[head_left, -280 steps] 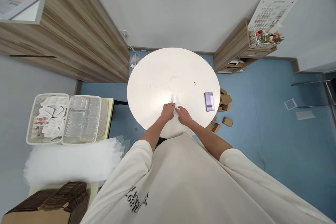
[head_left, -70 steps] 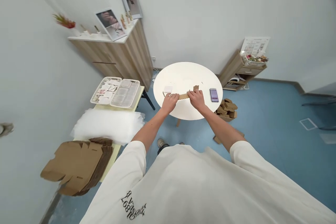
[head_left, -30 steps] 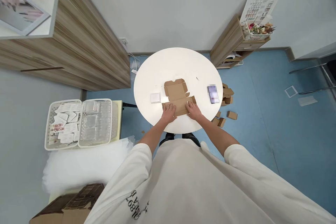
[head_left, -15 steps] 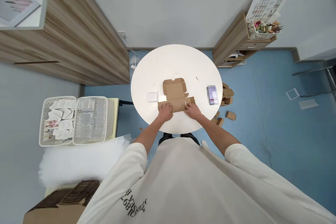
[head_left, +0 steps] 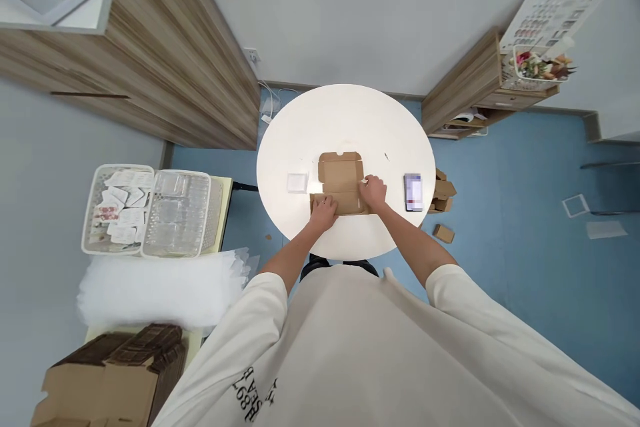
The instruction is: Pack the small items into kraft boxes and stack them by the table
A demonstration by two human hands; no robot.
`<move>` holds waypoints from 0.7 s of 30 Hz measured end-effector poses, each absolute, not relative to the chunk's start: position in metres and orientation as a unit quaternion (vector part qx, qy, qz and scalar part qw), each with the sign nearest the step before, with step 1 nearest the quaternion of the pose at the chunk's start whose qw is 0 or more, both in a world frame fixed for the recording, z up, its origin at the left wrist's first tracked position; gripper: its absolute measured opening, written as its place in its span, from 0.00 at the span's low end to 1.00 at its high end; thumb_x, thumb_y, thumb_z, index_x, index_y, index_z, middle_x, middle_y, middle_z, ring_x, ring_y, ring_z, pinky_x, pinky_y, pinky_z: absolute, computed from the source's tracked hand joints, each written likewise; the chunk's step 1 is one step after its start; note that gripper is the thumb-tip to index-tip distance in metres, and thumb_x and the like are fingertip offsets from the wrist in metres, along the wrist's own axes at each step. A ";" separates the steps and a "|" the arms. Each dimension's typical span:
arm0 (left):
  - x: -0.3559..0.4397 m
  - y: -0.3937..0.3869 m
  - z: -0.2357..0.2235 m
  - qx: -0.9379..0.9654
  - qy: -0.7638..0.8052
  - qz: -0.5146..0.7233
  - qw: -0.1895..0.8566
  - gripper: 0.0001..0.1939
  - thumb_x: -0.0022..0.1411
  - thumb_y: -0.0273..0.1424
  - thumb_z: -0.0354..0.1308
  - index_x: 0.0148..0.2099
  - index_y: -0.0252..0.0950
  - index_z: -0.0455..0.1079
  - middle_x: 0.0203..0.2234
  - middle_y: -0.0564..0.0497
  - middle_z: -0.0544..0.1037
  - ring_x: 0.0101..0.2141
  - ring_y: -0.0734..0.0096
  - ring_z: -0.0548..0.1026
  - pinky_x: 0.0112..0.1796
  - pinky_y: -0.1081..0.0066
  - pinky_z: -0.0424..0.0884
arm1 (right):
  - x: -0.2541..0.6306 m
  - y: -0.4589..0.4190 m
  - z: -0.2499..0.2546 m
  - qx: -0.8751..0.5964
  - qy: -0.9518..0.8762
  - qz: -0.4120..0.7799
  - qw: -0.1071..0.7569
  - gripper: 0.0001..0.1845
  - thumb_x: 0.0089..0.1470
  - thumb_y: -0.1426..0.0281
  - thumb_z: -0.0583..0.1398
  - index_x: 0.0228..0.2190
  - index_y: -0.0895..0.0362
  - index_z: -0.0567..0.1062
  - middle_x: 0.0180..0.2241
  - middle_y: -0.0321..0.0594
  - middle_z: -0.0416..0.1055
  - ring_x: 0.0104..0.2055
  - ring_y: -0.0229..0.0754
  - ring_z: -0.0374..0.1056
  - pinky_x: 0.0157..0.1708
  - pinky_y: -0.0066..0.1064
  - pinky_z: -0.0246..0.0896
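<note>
A flat brown cardboard box blank (head_left: 341, 175) lies in the middle of the round white table (head_left: 345, 113). My left hand (head_left: 324, 212) presses on the near left corner of the blank, fingers curled on its folded front strip. At the blank's right edge my right hand (head_left: 374, 191) grips a side flap with bent fingers. A small white square packet (head_left: 297, 183) rests on the table just left of the blank. A phone (head_left: 413, 191) lies to the right of my right hand.
Left of the table, a side stand carries two white baskets (head_left: 146, 211) of cards and clear packets, a heap of clear bags (head_left: 155, 289) and a stack of flat cardboard blanks (head_left: 107, 377). Small folded boxes (head_left: 443, 188) lie on the blue floor at right. Wooden cabinets (head_left: 160, 67) line the wall.
My right hand has moved up from the near edge to the blank's right side flap. The left hand stays on the near left corner. The camera view has shifted slightly.
</note>
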State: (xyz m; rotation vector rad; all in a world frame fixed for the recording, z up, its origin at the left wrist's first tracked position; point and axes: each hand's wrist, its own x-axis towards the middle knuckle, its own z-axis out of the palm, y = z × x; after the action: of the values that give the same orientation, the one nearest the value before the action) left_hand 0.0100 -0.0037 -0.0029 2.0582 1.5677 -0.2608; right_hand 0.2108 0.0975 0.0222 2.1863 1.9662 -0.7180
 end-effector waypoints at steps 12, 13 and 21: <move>0.011 -0.003 -0.004 0.747 0.588 -0.079 0.299 0.38 0.64 0.29 0.60 0.72 0.42 0.48 0.73 0.42 0.25 0.65 0.38 0.58 0.51 0.51 0.72 | 0.209 0.135 -0.011 0.761 0.576 -0.291 0.070 0.17 0.64 0.64 0.51 0.39 0.57 0.77 0.47 0.53 0.70 0.53 0.58 0.64 0.51 0.51 0.58; 0.012 -0.002 -0.004 0.747 0.588 -0.083 0.299 0.39 0.64 0.30 0.59 0.72 0.42 0.48 0.73 0.43 0.24 0.65 0.36 0.58 0.49 0.51 0.74 | 0.211 0.132 -0.010 0.759 0.577 -0.294 0.074 0.16 0.63 0.63 0.51 0.38 0.57 0.77 0.47 0.54 0.70 0.53 0.58 0.63 0.52 0.51 0.58; 0.017 -0.002 0.003 0.754 0.575 -0.119 0.296 0.37 0.66 0.30 0.57 0.73 0.41 0.48 0.73 0.42 0.25 0.63 0.35 0.62 0.46 0.51 0.77 | 0.215 0.091 0.006 0.755 0.601 -0.260 0.024 0.17 0.63 0.63 0.49 0.46 0.55 0.72 0.50 0.53 0.67 0.53 0.58 0.61 0.52 0.51 0.56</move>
State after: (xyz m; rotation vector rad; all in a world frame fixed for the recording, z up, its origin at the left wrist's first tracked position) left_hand 0.0166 -0.0018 0.0027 2.0053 1.5290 -0.3161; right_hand 0.2153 0.0908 0.0061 2.3376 1.8601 -0.8052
